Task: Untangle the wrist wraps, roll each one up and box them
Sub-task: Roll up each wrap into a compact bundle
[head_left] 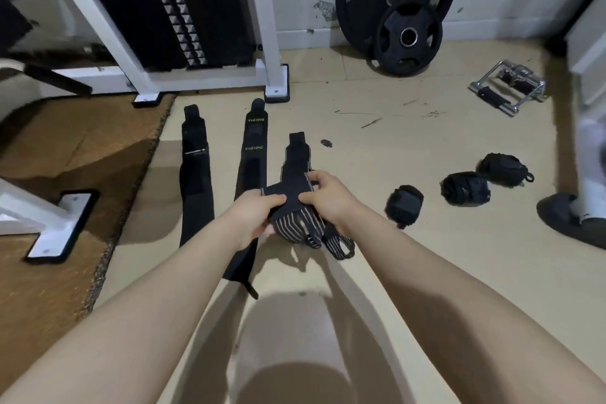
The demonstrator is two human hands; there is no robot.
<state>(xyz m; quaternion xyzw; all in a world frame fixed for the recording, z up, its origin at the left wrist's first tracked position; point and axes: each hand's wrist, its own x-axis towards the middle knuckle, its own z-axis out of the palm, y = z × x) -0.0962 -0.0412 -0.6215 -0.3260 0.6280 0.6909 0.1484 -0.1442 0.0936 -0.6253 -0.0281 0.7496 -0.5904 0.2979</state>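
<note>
Both hands hold a black striped wrist wrap [296, 225] just above the floor. My left hand [254, 215] grips the partly rolled striped end, and my right hand [326, 195] pinches its strap beside it. The free tail [296, 154] runs away from me along the floor, and a thumb loop [341, 244] hangs below my right wrist. Two more black wraps lie flat and straight to the left: one [195, 174] at the far left, one [251, 154] with yellow lettering. Three rolled wraps sit to the right [405, 205] [465, 187] [503, 169]. No box is visible.
A white weight-machine frame [210, 75] stands at the back left beside a brown mat [65, 154]. Two black weight plates [405, 33] lean on the wall. A chrome cable handle [508, 88] lies at the back right. A person's foot in a dark slipper [572, 220] stands at the right edge.
</note>
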